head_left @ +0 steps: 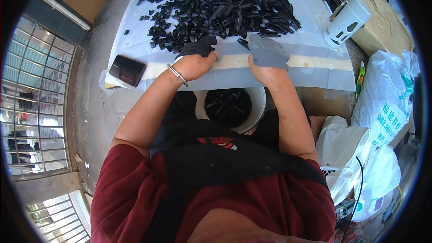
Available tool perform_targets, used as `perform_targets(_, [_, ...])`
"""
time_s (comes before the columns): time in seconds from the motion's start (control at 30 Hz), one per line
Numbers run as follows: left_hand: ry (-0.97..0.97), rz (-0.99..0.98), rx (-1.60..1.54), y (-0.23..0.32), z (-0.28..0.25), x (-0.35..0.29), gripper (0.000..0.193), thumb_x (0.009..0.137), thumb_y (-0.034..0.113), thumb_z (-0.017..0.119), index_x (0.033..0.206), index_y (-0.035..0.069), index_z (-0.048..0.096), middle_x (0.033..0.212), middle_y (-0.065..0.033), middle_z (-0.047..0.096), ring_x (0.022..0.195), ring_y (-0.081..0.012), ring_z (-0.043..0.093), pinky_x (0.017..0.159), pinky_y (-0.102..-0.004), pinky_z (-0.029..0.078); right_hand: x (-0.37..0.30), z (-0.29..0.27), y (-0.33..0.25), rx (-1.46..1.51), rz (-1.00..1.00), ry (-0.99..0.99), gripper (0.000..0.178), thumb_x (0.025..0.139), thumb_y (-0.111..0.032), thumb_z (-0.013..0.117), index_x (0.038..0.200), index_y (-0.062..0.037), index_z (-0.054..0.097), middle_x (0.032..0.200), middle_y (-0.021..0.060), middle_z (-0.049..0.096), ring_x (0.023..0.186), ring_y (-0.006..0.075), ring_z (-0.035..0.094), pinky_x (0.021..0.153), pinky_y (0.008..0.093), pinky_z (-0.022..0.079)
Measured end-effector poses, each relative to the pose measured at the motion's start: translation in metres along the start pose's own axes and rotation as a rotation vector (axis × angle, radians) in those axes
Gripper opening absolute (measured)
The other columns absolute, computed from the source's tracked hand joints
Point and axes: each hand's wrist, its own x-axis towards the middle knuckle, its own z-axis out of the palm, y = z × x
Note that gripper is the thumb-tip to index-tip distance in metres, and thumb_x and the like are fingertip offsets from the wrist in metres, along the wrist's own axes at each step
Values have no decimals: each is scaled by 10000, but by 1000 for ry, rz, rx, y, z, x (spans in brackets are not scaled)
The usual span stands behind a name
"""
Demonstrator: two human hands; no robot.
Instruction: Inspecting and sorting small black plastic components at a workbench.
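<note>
A wide heap of small black plastic pieces [225,11] covers the middle of the table, some long and narrow, others short and blocky. My right hand [268,54], in a grey dotted glove, is closed on a long black plastic piece [243,43] that sticks out to the left of its fingers. To its left, at the heap's near edge, my left hand [198,56] wears a black glove that leaves the thumb bare. Its fingers are curled together; what they hold, if anything, is hidden. Below the table edge, a white bucket [260,108] contains more black pieces [228,107].
A dark phone [127,70] lies at the left of the plastic-covered table [315,58]. On the right stands a white tumbler [346,21]. White plastic bags [382,94] and a brown sack [382,22] crowd the right side. Barred windows [38,94] line the left.
</note>
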Motion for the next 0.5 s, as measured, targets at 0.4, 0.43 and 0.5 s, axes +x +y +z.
perform_targets(0.4, [-313,-151,-191,18,-10,-15,308,855,311,507,1013,60,590,726,-5,590,563,-87,508,509,-245,434,-13,5,-1,276,-155,140,191,765,-150,504,892,-27,575,878,143,584,776,312,549,686,404,448])
perform_targets(0.43, [-313,-152,-191,21,-11,-17,308,855,311,507,1013,60,590,726,-5,590,563,-87,508,509,-245,434,-16,1,-4,443,-203,125,207,759,-147,524,923,-31,573,874,142,588,781,308,551,684,397,447])
perform_targets(0.5, [-356,-125,-212,23,-13,-22,334,836,368,503,966,77,602,639,-47,578,578,-121,529,559,-274,439,-19,-9,-15,611,-253,109,231,753,-145,545,954,-35,571,869,140,592,785,305,553,682,391,446])
